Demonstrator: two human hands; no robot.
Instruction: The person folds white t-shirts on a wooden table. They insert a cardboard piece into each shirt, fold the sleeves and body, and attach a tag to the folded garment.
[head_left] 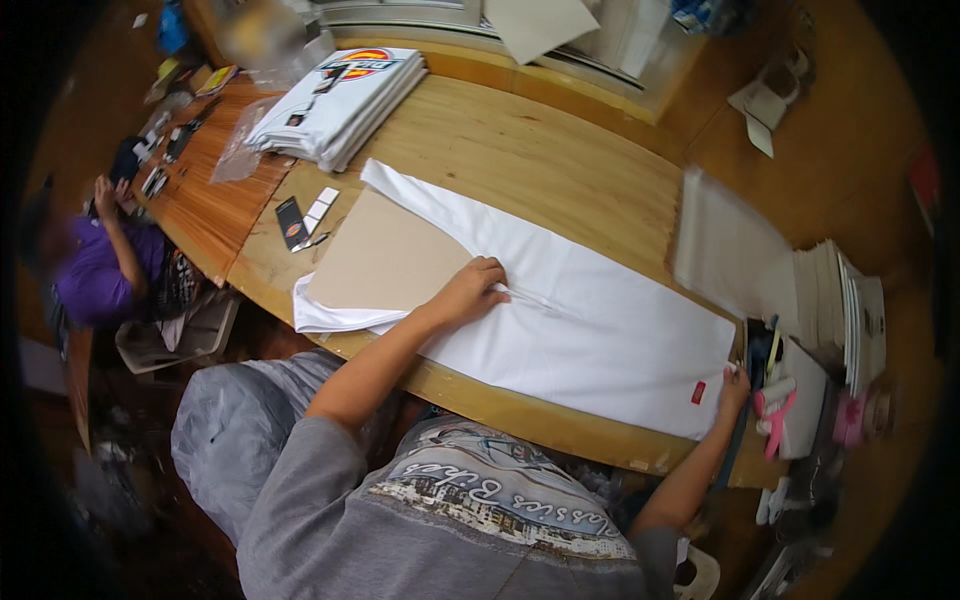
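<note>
A white shirt [600, 320] lies stretched across the wooden table, with a small red tag [698, 392] near its right end. A beige cardboard sheet [385, 255] rests on the shirt's left part, with white cloth along its far and near edges. My left hand [470, 293] is closed on the shirt just right of the cardboard, and creases run rightward from its fingers. At the right end of the cloth, my right hand [735, 388] pinches the edge near the corner.
Folded white shirts [345, 105] are stacked at the far left. Dark and white tags [300, 222] lie near the cardboard. Clear plastic bags [735, 255], stacked sheets [835, 315] and a pink-handled tool [775, 410] sit on the right. A co-worker in purple [110, 265] sits left.
</note>
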